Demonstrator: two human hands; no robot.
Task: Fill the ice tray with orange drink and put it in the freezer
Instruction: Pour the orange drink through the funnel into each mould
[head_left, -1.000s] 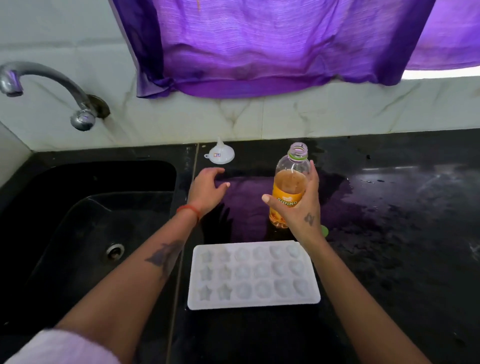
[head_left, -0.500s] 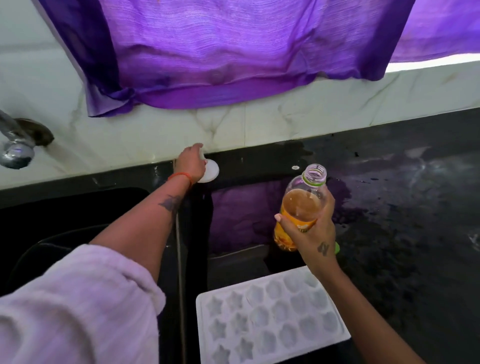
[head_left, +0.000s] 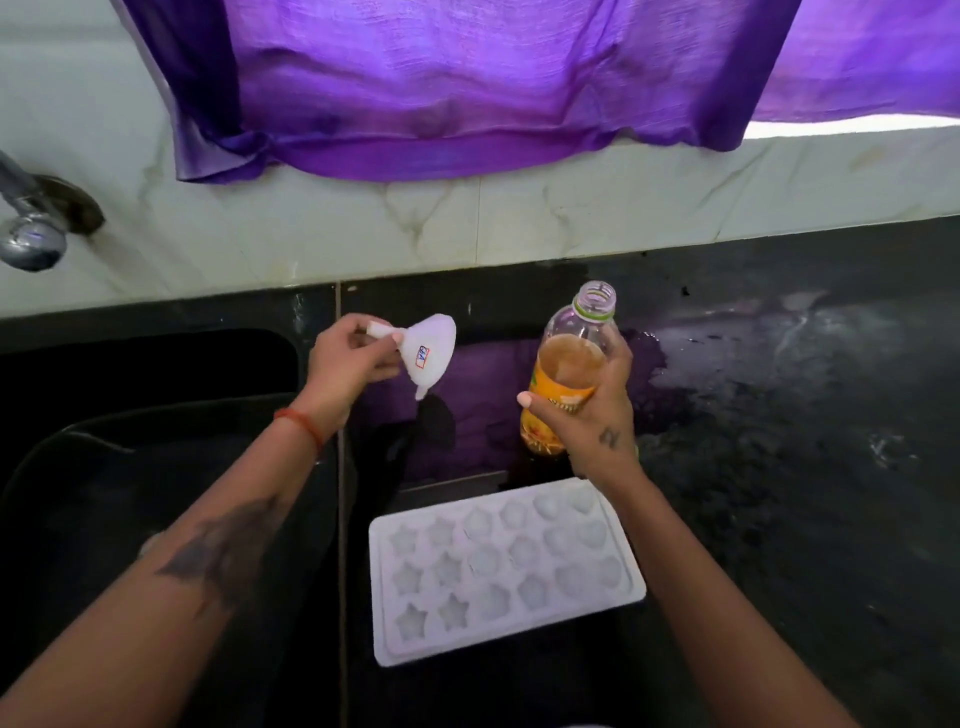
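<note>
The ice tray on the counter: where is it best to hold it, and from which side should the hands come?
Grip the ice tray by its flat rim at the two short ends, one hand from each side. It lies flat on the black counter, its moulded cups open upward and still empty, so a level two-ended hold should keep the drink from spilling once filled.

A single head-worn, wide-angle view looks forward and steeply down from above the person's forearms onto the dark tabletop (head_left: 779, 415), close in, with the sink (head_left: 156, 415) at left and the tiled wall (head_left: 519, 223) and purple curtain (head_left: 467, 78) across the top.
</note>
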